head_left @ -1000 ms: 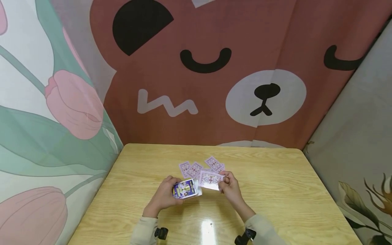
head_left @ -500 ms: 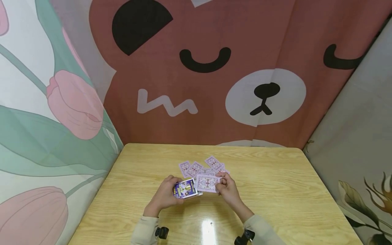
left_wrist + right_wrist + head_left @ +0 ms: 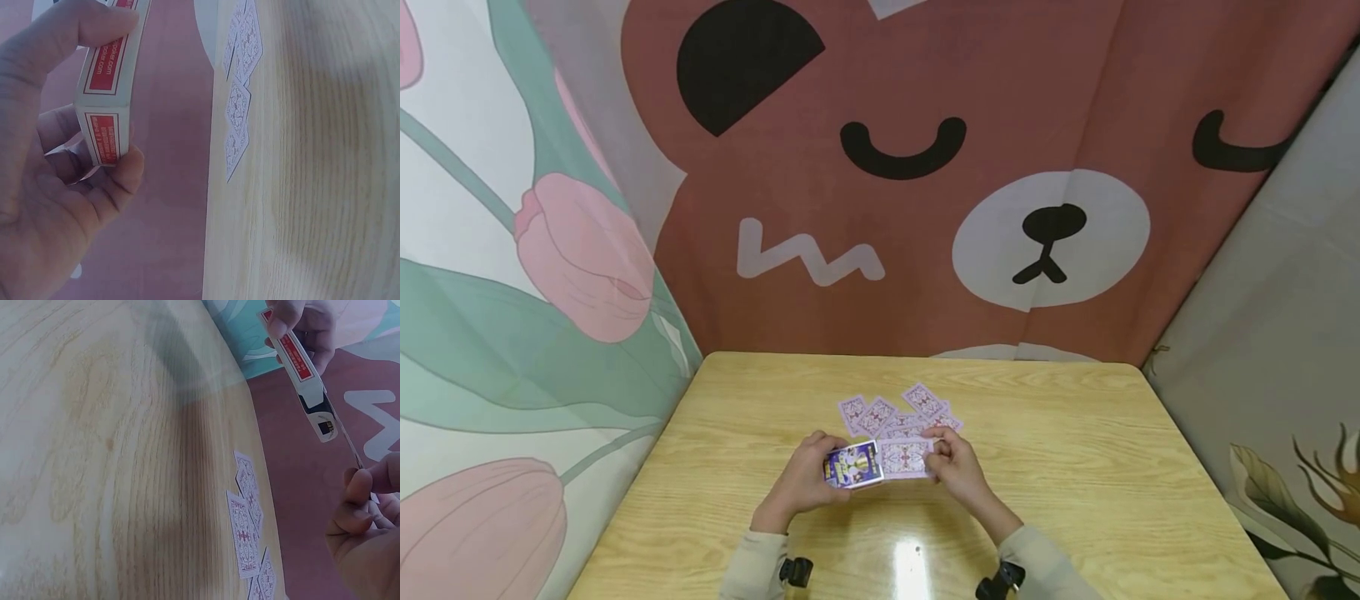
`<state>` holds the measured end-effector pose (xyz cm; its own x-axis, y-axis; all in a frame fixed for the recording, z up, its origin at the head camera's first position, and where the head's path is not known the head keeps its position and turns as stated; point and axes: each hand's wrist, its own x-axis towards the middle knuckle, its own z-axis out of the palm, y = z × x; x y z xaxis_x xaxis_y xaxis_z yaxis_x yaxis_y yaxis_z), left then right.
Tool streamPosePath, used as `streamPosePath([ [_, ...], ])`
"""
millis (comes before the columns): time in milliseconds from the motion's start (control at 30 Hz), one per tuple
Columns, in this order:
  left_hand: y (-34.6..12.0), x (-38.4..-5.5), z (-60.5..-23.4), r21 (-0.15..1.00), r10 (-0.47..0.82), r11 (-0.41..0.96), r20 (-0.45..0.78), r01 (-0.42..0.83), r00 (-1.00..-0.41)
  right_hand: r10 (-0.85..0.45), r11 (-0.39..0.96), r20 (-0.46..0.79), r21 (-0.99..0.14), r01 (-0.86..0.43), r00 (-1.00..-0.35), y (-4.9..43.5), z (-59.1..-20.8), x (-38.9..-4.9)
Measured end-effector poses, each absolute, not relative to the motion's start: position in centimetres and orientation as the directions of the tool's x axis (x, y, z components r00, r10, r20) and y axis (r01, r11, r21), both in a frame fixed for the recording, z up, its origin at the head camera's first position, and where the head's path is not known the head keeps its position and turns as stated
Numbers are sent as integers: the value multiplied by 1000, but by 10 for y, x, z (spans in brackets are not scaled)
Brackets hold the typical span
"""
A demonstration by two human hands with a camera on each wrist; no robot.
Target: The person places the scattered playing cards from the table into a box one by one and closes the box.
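Observation:
My left hand (image 3: 807, 477) grips a small card box (image 3: 852, 464) by its sides. Its top face is blue and yellow, and the left wrist view shows a red and white printed side (image 3: 105, 72). In the right wrist view the open flap (image 3: 322, 425) hangs at the box's end. With thumb and fingers my right hand (image 3: 958, 467) pinches the right end of a playing card (image 3: 904, 460), patterned back up. The card's left end meets the box's mouth; how far it sits inside cannot be told. Both are held above the table.
Several playing cards (image 3: 876, 415) lie patterned side up, partly overlapping, on the wooden table (image 3: 1075, 467) beyond my hands. A printed bear cloth (image 3: 925, 308) hangs along the table's far edge. Cloths hang at both sides.
My right hand has moved left and slightly down, bringing the card from beside the box up to its mouth. The left hand and box have hardly moved.

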<state>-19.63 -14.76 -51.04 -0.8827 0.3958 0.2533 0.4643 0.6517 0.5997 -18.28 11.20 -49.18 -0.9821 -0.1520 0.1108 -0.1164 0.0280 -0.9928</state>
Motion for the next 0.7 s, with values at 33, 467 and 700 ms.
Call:
streamPosePath([
  [33,-147,-197,-511,601,397,651,252,464,-883,-154,34,106,-993,-113,-982,112,-491,-183],
  [467,-144,-197,-512,608,423,623,267,492,-866,-222,70,110,-989,-128,-969,103,-491,-187],
  [700,-145,-198,-514,599,420,635,262,488,-869,-207,98,92,-989,-114,-974,104,-491,-187],
])
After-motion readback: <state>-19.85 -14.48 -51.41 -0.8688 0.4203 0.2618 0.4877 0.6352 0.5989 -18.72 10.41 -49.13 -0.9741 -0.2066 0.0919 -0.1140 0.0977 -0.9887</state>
